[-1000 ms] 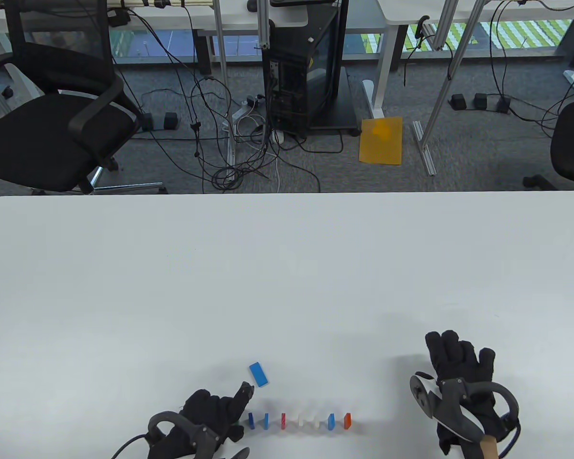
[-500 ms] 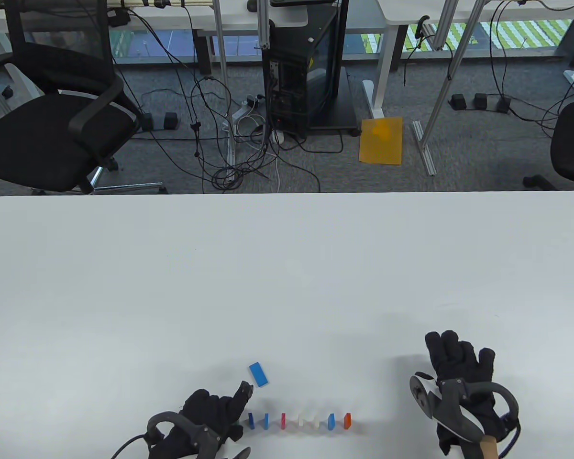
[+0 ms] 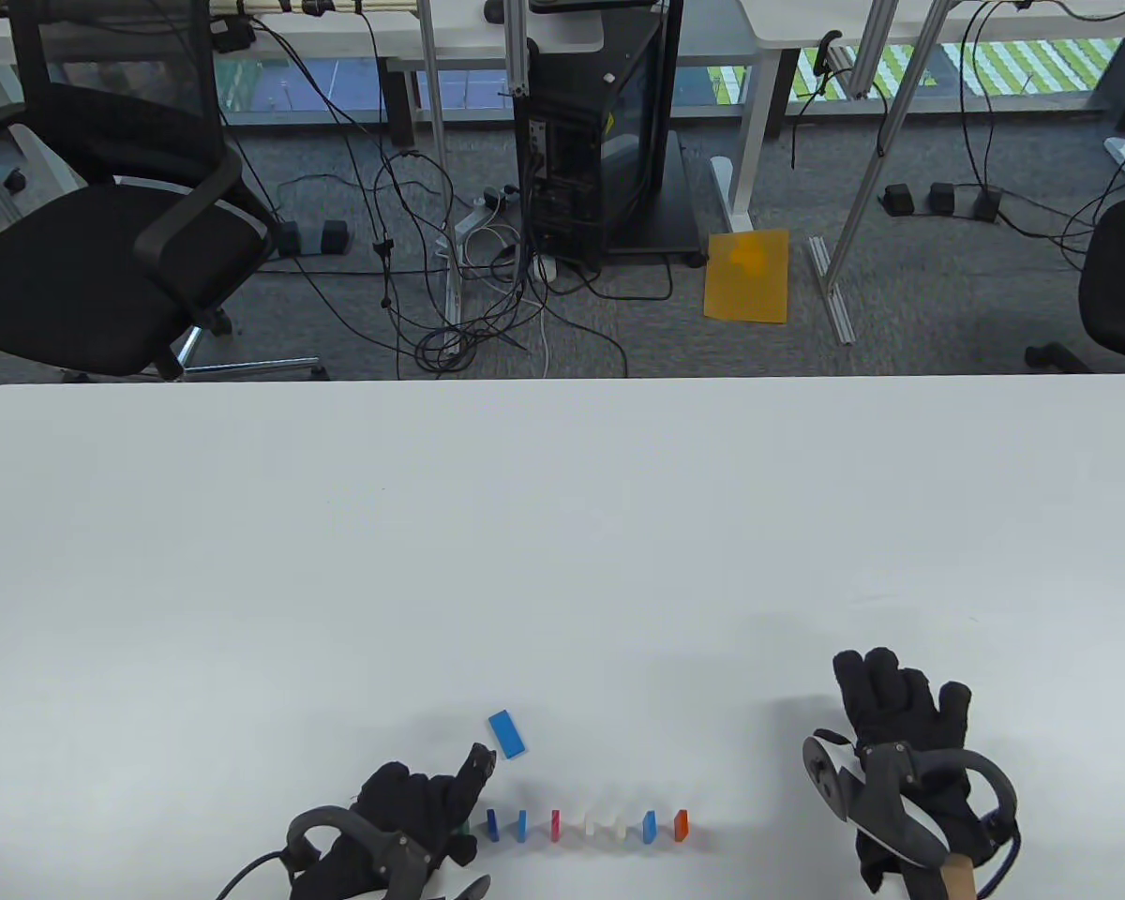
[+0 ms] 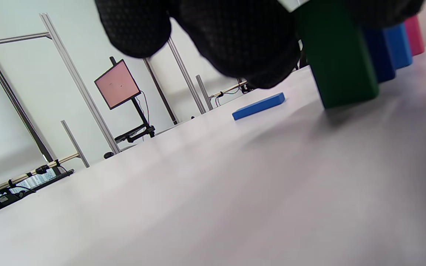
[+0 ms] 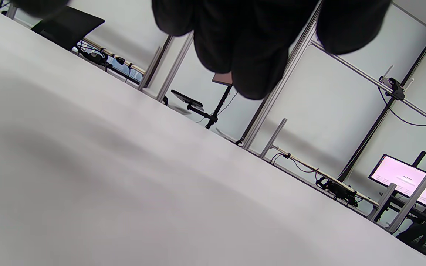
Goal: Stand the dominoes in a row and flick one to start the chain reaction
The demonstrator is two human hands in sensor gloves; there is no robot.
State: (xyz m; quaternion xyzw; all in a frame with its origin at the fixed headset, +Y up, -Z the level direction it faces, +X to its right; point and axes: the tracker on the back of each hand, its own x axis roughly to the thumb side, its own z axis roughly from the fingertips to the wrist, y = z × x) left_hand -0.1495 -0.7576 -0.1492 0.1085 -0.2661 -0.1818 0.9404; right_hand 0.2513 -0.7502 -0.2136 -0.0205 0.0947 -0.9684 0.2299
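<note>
Several dominoes stand in a row near the table's front edge, from a blue domino (image 3: 492, 824) through a red domino (image 3: 555, 824) and white ones to an orange domino (image 3: 682, 825). A green domino (image 4: 337, 62) stands upright at the row's left end, showing only as a sliver (image 3: 466, 827) in the table view. My left hand (image 3: 450, 817) pinches its top, index finger stretched out. One blue domino (image 3: 507, 733) lies flat just behind, also seen as a flat blue domino (image 4: 259, 106) in the left wrist view. My right hand (image 3: 900, 703) rests flat on the table, right of the row, holding nothing.
The white table (image 3: 562, 525) stretches wide behind the row. Beyond its far edge are an office chair (image 3: 103, 253), a computer tower (image 3: 600, 141) and cables on the floor.
My left hand has eased slightly to the left, uncovering a sliver of the green domino at the row's left end. The right hand and the other dominoes have not moved.
</note>
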